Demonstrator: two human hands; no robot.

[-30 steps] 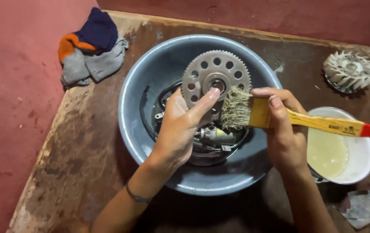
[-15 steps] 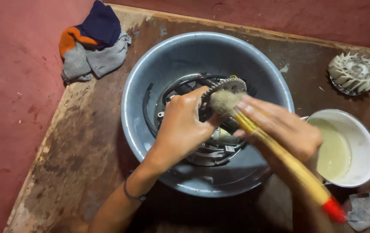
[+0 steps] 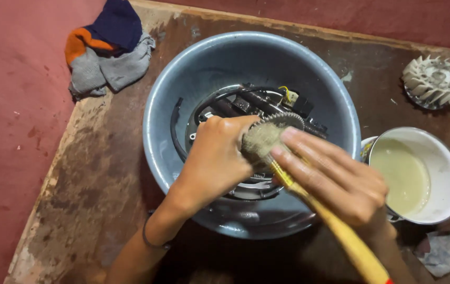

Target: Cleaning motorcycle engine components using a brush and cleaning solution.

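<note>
Head view looked down as the right hand (image 3: 335,181) gripped a yellow-handled brush (image 3: 309,197), bristles pressed against a toothed gear (image 3: 282,120). At nine o'clock from it, the left hand (image 3: 211,160) was closed around that gear, holding it on edge over a grey basin (image 3: 204,68) with dark engine parts (image 3: 246,102) lying inside. At three o'clock of the basin stood a white bowl (image 3: 445,158) of cloudy liquid, touching its rim. Farther off, a finned white fan (image 3: 437,81) lay at two o'clock and a bunched rag (image 3: 106,55) at ten o'clock, on the stained board (image 3: 78,179).
</note>
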